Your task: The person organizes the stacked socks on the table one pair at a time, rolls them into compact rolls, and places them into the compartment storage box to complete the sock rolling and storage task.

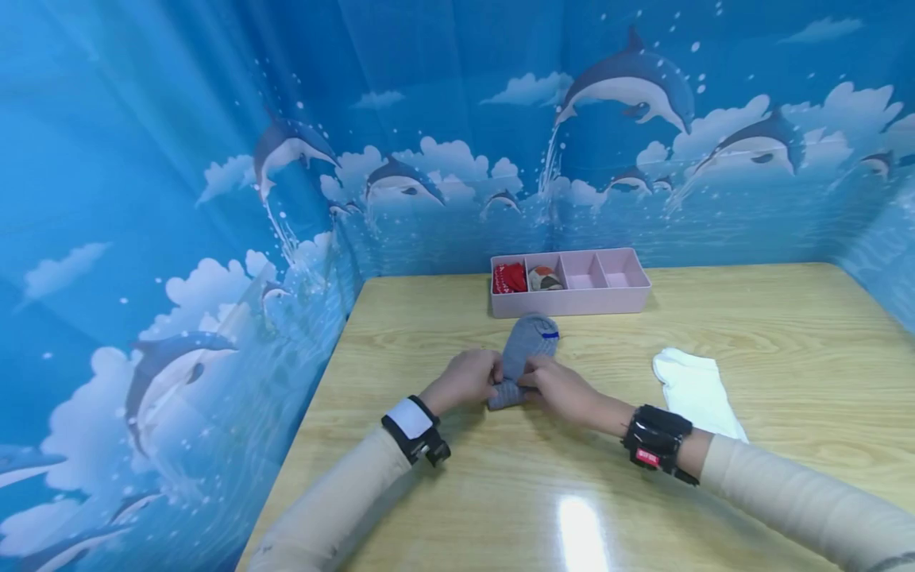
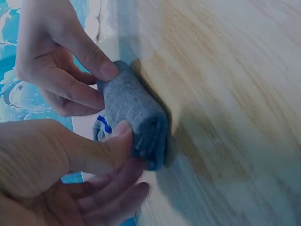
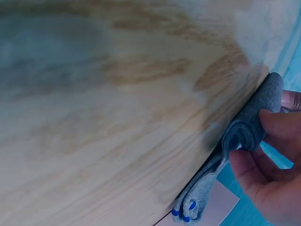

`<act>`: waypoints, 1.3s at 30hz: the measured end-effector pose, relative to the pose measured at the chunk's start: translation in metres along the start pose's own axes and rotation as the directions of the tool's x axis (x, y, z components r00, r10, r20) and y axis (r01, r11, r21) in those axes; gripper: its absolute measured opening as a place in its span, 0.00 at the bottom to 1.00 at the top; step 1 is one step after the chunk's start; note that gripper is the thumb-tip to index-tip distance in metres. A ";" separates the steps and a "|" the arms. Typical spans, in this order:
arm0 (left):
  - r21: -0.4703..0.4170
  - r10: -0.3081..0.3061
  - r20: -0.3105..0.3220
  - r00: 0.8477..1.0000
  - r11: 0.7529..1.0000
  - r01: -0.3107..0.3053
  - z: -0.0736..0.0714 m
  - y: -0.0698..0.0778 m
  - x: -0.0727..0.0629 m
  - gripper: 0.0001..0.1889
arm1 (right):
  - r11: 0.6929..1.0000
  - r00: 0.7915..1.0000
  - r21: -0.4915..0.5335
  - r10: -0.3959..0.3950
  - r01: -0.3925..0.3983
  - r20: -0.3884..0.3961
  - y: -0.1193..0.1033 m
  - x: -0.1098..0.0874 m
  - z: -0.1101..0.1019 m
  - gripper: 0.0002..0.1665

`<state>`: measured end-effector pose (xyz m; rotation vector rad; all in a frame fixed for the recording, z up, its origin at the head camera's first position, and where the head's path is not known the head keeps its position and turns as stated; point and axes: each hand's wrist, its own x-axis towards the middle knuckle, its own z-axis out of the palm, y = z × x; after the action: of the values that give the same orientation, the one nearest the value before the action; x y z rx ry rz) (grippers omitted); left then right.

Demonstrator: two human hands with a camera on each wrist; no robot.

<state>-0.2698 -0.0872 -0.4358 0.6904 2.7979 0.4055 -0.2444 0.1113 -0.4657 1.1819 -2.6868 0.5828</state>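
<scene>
A grey pair of socks (image 1: 527, 343) with blue marks lies on the wooden table, its near end folded over into a thick roll. At the left of this roll, my left hand (image 1: 472, 376) pinches the fabric between thumb and fingers. On the opposite side, my right hand (image 1: 561, 389) grips the roll likewise. In the left wrist view, the rolled part (image 2: 134, 101) shows stacked layers at its end, beside the left thumb. The right wrist view shows the curled layers (image 3: 244, 132) and the flat length with blue stripes stretching away.
Beyond the socks stands a pink divided box (image 1: 572, 303), a red patterned bundle (image 1: 509, 278) in its leftmost compartment and a multicoloured bundle (image 1: 546, 278) in the one beside it. White socks (image 1: 696, 389) lie to the right, partly behind the right forearm. A dolphin-print curtain (image 1: 457, 119) surrounds the table.
</scene>
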 end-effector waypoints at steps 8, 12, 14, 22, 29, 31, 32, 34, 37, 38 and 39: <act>0.141 0.084 0.036 0.996 0.986 -0.089 -0.004 0.002 0.001 0.14 | 0.979 0.986 0.122 0.162 -0.165 0.032 0.002 0.004 -0.001 0.10; 0.201 0.134 0.097 0.986 0.968 -0.151 -0.003 0.005 -0.004 0.26 | 0.969 0.980 0.141 0.201 -0.201 0.010 0.001 0.005 0.000 0.09; 0.259 0.174 0.071 0.982 0.948 -0.187 -0.001 0.007 -0.005 0.26 | 0.969 0.979 0.145 0.205 -0.202 -0.005 0.000 0.004 0.001 0.10; 0.360 0.200 0.041 0.979 0.911 -0.202 0.001 0.013 -0.002 0.15 | 0.990 0.989 0.075 0.127 -0.121 -0.082 -0.004 -0.007 0.006 0.05; 0.239 0.109 0.132 0.985 0.961 -0.138 -0.010 0.008 0.007 0.24 | 0.993 0.992 0.013 0.117 -0.116 -0.054 -0.006 -0.011 0.007 0.19; 0.181 0.105 0.158 0.982 0.974 -0.133 -0.012 0.003 0.011 0.25 | 0.991 0.990 0.017 0.133 -0.132 -0.042 -0.006 -0.009 0.006 0.19; 0.147 0.102 0.168 0.980 0.981 -0.128 -0.013 0.001 0.014 0.25 | 0.990 0.989 0.024 0.142 -0.141 -0.035 -0.006 -0.008 0.006 0.18; 0.082 0.101 0.195 0.976 0.990 -0.118 -0.014 -0.004 0.020 0.25 | 0.989 0.989 0.028 0.144 -0.143 -0.025 -0.006 -0.006 0.004 0.16; 0.005 0.123 0.216 0.969 0.992 -0.127 -0.016 -0.012 0.028 0.26 | 0.989 0.990 0.042 0.143 -0.143 -0.012 -0.005 -0.003 0.003 0.11; -0.020 0.134 0.220 0.966 0.991 -0.133 -0.017 -0.015 0.030 0.25 | 0.989 0.990 0.041 0.140 -0.139 -0.008 -0.005 -0.002 0.003 0.10; -0.045 0.146 0.226 0.963 0.989 -0.139 -0.017 -0.016 0.031 0.24 | 0.989 0.990 0.044 0.141 -0.140 -0.004 -0.005 -0.001 0.003 0.10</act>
<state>-0.3086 -0.0897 -0.4298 0.8758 2.5307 0.3661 -0.2398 0.1081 -0.4670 1.0032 -2.7809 0.6671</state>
